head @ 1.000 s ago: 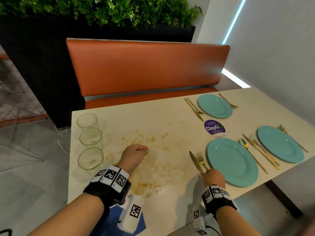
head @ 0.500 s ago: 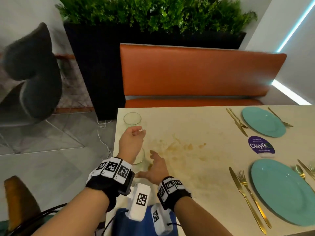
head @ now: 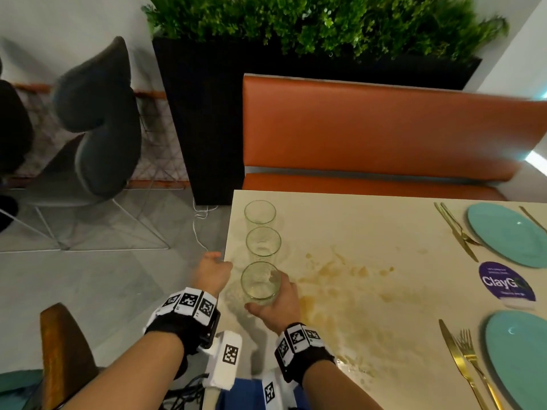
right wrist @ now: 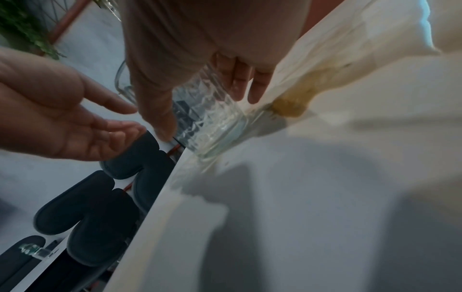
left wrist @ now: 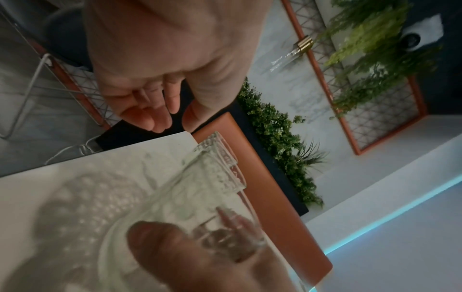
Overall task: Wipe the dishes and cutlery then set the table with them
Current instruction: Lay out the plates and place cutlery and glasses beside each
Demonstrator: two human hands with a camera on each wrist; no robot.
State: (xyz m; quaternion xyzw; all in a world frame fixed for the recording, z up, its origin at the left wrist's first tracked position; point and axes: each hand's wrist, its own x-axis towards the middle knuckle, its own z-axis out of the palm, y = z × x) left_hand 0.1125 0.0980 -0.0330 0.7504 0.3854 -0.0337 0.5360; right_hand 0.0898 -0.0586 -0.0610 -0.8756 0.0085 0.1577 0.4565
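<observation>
Three clear glasses stand in a row along the table's (head: pixel 384 220) left edge. My right hand (head: pixel 268 294) grips the nearest glass (head: pixel 260 281), thumb on its near side and fingers round the far side; the right wrist view shows the glass (right wrist: pixel 210 118) standing on the table. My left hand (head: pixel 214 266) hovers just off the table's left edge beside that glass, fingers (left wrist: pixel 155 114) relaxed and holding nothing. Further back are the middle glass (head: pixel 262 242) and the far glass (head: pixel 260 213). Two teal plates (head: pixel 509 235) (head: pixel 521 359) with gold cutlery (head: pixel 457 233) (head: pixel 466 362) lie at the right.
A brown smear (head: pixel 340 270) covers the table's middle. A purple ClayGo sign (head: pixel 506 281) stands between the plates. An orange bench (head: pixel 384 128) and a black planter (head: pixel 207 113) are behind. Grey chairs (head: pixel 97 119) stand at the left, a wooden chair back (head: pixel 62 350) near my left arm.
My right hand left the cutlery by the near plate, crossed to the left and took hold of the nearest glass. My left hand came off the table to beyond its left edge. The view turned left.
</observation>
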